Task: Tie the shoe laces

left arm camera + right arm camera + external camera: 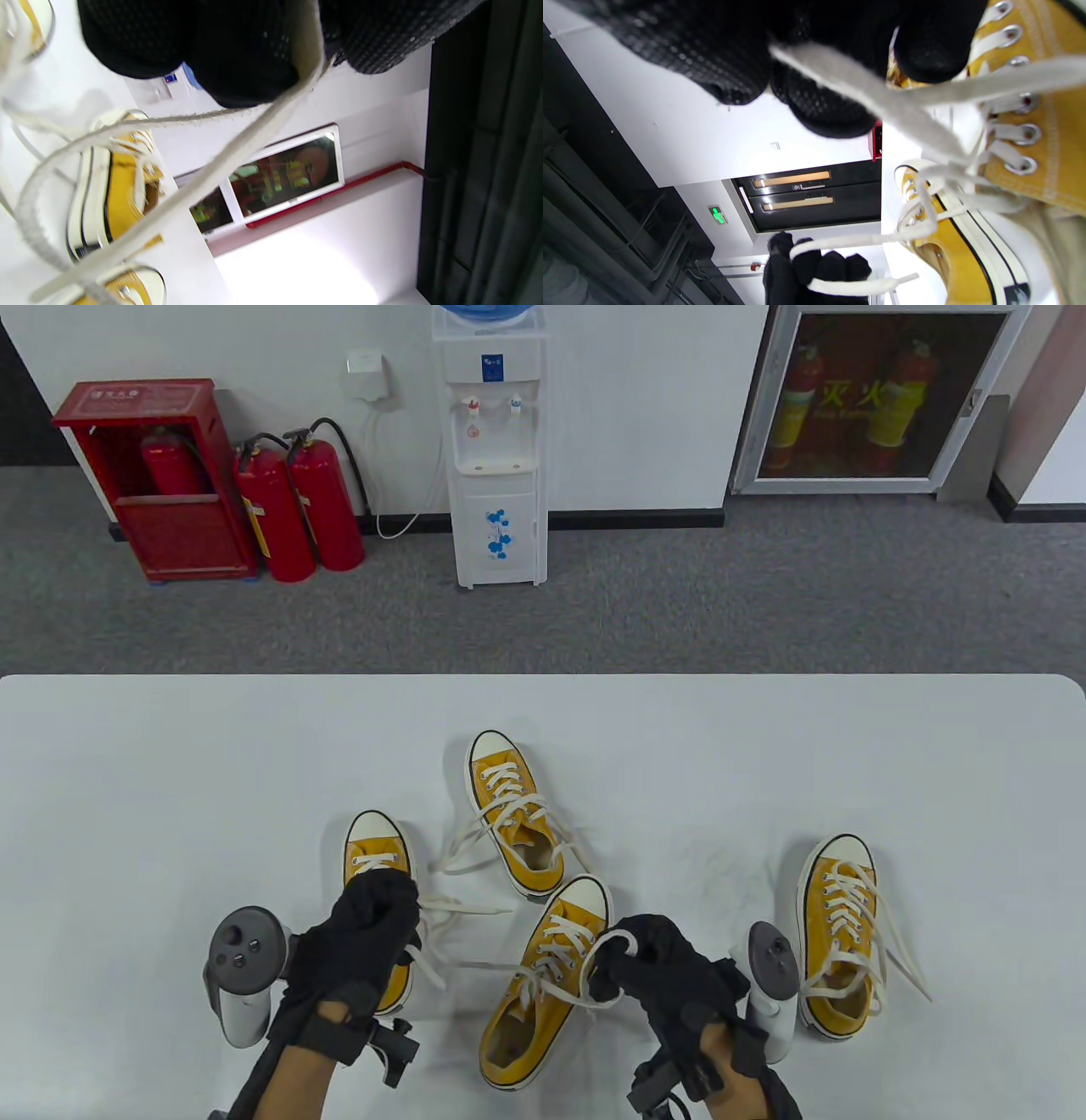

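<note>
Laces [543, 963] of the near middle shoe [543, 984] held taut between both hands above the table [170, 780].

The knot could slip: if either hand lets its strand slacken, or the right-hand loop pulls through, the tie comes undone, and tension might drag the shoe sideways into the shoe behind it [513, 823]. The left hand [365, 946], left of that shoe and over the left shoe [377, 865], is closed with fingers curled round 1 lace end. The right hand [670, 976], just right of the shoe, pinches a small loop. A 4th shoe [840, 933] sits further right, its laces untied.
</note>
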The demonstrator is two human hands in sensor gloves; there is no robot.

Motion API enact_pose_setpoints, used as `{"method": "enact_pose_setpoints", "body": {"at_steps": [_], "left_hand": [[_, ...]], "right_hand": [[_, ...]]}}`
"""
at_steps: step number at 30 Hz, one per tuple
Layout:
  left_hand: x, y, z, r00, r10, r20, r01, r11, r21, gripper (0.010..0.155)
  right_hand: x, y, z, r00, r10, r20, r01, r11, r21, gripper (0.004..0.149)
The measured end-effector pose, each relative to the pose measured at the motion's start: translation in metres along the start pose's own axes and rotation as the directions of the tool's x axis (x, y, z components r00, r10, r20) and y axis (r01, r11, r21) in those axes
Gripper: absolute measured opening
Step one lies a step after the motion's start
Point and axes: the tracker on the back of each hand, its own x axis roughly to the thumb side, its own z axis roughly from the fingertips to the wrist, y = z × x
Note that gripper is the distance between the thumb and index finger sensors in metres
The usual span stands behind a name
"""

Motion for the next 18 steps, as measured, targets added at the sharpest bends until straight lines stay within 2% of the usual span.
{"method": "enact_pose_setpoints", "body": {"at_steps": [5, 10, 12, 18], "left_hand": [[0.01, -0.018, 0.0, 0.998, 0.058, 0.034, -0.053, 0.991, -0.126, 0.047], [0.015, -0.032, 0.002, 0.995, 0.09, 0.039, -0.082, 0.982, -0.173, 0.047], [0.016, -0.037, 0.002, 0.994, 0.102, 0.034, -0.094, 0.976, -0.195, 0.047], [0.018, -0.052, 0.003, 0.995, 0.088, 0.041, -0.073, 0.958, -0.278, 0.047]], "right_hand": [[-0.002, -0.001, 0.0, 0.995, 0.099, -0.028, -0.101, 0.992, -0.078, 0.045], [-0.001, -0.005, 0.001, 0.984, 0.178, -0.023, -0.18, 0.971, -0.159, 0.044], [-0.001, -0.005, 0.002, 0.985, 0.169, -0.011, -0.168, 0.966, -0.196, 0.044], [0.0, -0.002, 0.001, 0.988, 0.156, 0.012, -0.152, 0.974, -0.166, 0.045]]}}
